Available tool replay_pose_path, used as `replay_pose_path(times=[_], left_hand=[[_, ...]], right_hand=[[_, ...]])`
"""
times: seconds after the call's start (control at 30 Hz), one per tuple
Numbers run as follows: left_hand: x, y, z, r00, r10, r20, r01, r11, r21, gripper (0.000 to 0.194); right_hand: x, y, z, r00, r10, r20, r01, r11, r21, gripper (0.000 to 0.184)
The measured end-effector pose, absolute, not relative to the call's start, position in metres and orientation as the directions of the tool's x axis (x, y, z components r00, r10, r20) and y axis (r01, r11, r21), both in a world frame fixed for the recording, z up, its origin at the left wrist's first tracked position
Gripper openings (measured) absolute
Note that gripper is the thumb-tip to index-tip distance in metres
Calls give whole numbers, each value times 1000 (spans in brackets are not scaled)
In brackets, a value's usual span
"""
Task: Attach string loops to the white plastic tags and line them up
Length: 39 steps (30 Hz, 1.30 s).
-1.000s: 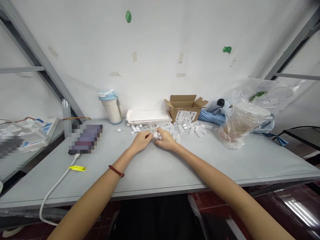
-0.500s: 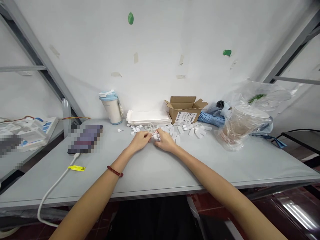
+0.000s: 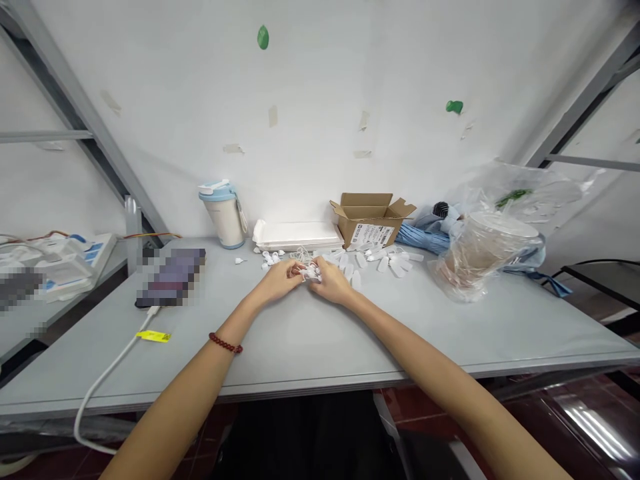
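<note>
My left hand (image 3: 280,281) and my right hand (image 3: 330,281) meet over the middle of the grey table. Between their fingertips is a small bundle of white parts with thin white cord (image 3: 311,271); both hands have their fingers curled onto it. Its exact kind is too small to make out, and the fingers partly cover it. Loose white cord (image 3: 301,253) lies just behind the hands. To their right are scattered several translucent white flat plastic tabs (image 3: 397,265). Several small round white pieces (image 3: 271,258) lie to the left, with a lone one (image 3: 240,261) farther out.
Behind the hands lie a stack of white trays (image 3: 300,235) and an open cardboard box (image 3: 373,230). A cream tumbler (image 3: 227,217) stands back left, near a phone (image 3: 173,277) on a white cable (image 3: 107,373). At right sit a plastic-wrapped cup (image 3: 490,250) and blue cloth (image 3: 425,237).
My left hand has shifted slightly, its fingers opening a little at the bundle, and its wrist has moved slightly left. My right hand stays nearly in place.
</note>
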<state>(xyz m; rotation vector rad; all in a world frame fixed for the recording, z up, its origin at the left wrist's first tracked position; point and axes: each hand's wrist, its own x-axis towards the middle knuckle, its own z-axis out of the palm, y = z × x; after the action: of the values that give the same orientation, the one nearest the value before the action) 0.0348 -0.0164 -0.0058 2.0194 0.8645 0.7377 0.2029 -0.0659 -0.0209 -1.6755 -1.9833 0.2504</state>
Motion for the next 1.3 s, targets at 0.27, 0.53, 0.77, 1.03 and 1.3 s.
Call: replay_pose_path(times=[0.27,0.53,0.77,1.03,1.3], left_hand=[[38,-17,2,349,935,-68,254,-24,967,27],[27,-18,19,422,896,-138,-160,223,961,18],[41,-29,5,477,879,-14,160,-72,984,38],[42,-28,4,518,807,285,319,-491,810,27],[37,-25,10,479,828,291,340,-480,809,25]], right_hand=[[205,-69,-11,-215,919,331,940,286,-184,36],[213,-70,-4,-70,917,393,964,164,-209,36],[203,-74,-9,-37,949,313,941,139,-310,44],[199,-76,-10,-69,955,290,929,168,-331,48],[208,-70,-11,-30,970,243,943,107,-314,34]])
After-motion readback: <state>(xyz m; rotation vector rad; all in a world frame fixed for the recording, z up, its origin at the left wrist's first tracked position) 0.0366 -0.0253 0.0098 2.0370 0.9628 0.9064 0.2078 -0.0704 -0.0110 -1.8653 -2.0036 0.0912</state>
